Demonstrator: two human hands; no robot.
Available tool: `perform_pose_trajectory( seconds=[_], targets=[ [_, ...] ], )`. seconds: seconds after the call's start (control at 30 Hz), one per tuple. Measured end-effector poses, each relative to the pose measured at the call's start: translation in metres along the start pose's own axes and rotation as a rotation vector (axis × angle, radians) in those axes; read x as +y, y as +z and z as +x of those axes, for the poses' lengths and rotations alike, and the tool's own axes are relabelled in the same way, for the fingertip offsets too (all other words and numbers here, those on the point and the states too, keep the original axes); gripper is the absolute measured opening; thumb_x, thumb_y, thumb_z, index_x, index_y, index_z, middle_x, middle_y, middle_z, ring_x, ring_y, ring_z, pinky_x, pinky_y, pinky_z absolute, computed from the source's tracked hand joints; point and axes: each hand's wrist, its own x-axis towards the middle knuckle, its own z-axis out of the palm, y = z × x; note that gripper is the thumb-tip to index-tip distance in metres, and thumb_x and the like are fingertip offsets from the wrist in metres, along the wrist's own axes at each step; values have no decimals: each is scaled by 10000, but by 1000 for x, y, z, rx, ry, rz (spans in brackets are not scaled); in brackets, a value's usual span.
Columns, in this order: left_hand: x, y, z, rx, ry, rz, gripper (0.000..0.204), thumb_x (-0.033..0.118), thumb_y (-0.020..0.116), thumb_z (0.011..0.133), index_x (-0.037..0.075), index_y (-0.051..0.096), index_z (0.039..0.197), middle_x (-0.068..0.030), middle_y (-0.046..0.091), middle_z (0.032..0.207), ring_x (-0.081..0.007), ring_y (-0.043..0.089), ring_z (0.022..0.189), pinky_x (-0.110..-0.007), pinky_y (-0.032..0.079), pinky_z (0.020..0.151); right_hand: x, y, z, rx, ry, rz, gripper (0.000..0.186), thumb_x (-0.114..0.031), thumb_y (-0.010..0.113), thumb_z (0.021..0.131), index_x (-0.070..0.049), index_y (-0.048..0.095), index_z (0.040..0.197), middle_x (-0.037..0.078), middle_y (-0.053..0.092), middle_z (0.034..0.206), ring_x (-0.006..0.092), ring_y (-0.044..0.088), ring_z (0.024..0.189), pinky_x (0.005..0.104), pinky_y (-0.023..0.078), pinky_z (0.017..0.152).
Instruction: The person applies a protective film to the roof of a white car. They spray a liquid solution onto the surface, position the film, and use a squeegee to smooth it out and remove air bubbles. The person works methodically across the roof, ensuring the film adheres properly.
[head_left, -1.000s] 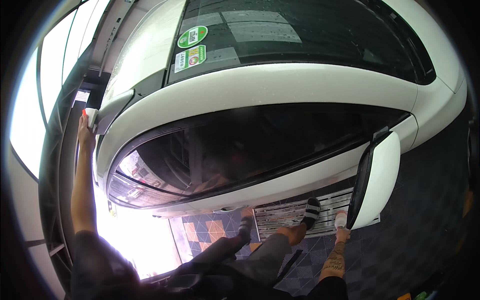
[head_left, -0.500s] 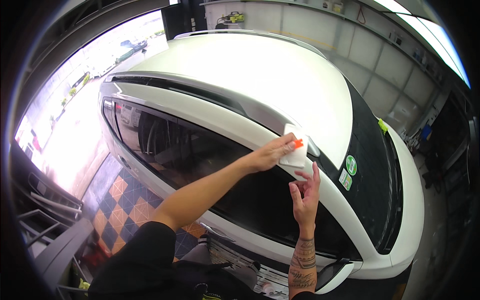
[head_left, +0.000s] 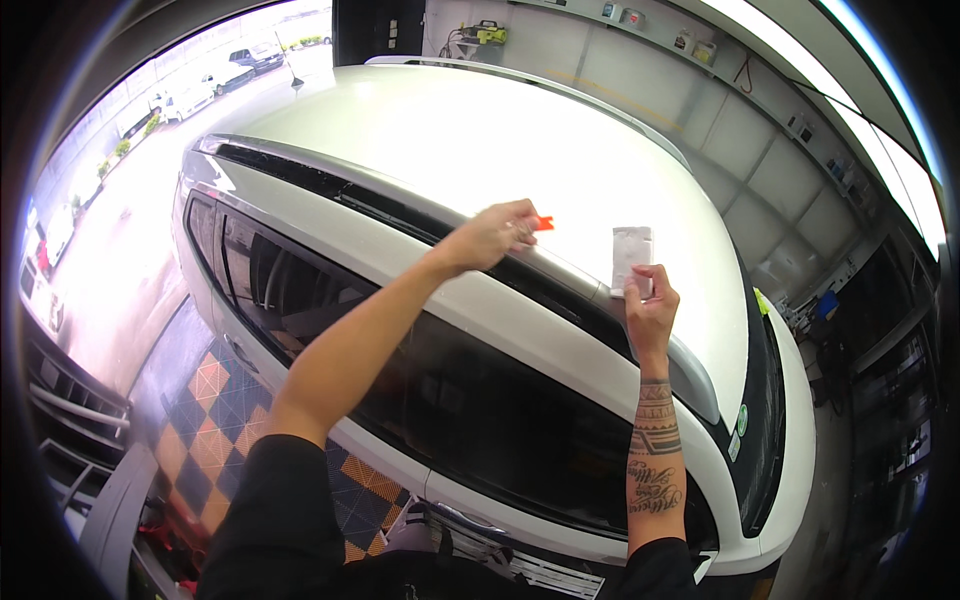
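My left hand [head_left: 490, 237] is near twelve o'clock from the middle of the view, fingers curled in and gripping a small orange strip [head_left: 545, 223], whose notched end sticks out toward three o'clock. My right hand [head_left: 652, 298] is at three o'clock, thumb and fingers pinching the lower end of a flat white pad [head_left: 632, 255], which stands up toward twelve. I can't make out any lettering on the pad or the strip. The two hands are apart, both over the side of the white car roof [head_left: 400, 120], near the grey roof rail [head_left: 692, 382]; I can't tell whether the pad touches the paint.

At four o'clock a round green sticker [head_left: 741, 419] sits on the windshield [head_left: 765, 440], its print too small for me to read. Dark script and banded patterns mark my right forearm [head_left: 655, 460]. Toward one o'clock, containers [head_left: 704, 51] stand on a wall shelf, labels unreadable from here.
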Motion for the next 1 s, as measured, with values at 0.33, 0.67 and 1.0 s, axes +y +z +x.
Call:
perform_pose_trajectory(
  seconds=[0.33,0.67,1.0],
  targets=[
    [-119,-303,50,810,-377,738,84,90,672,817,21,689,862,-144,690,810,-240,663,768,-360,517,736,5,22,-5,9,-21,-611,255,-49,536,826,-71,653,1050,150,566,762,316,603,600,413,472,533],
    [-213,-425,114,720,-304,1290,121,107,582,844,28,653,903,-180,669,937,-349,632,904,-412,504,805,37,-8,-18,-19,27,-641,324,-37,467,759,47,660,1005,177,549,687,304,525,526,392,398,494],
    [-270,-477,238,864,-422,1419,158,106,532,892,20,660,929,-207,672,953,-364,661,907,-450,531,791,35,-20,-26,-82,103,-726,368,-85,452,690,65,652,961,200,493,627,329,465,493,412,319,464]
  ],
)
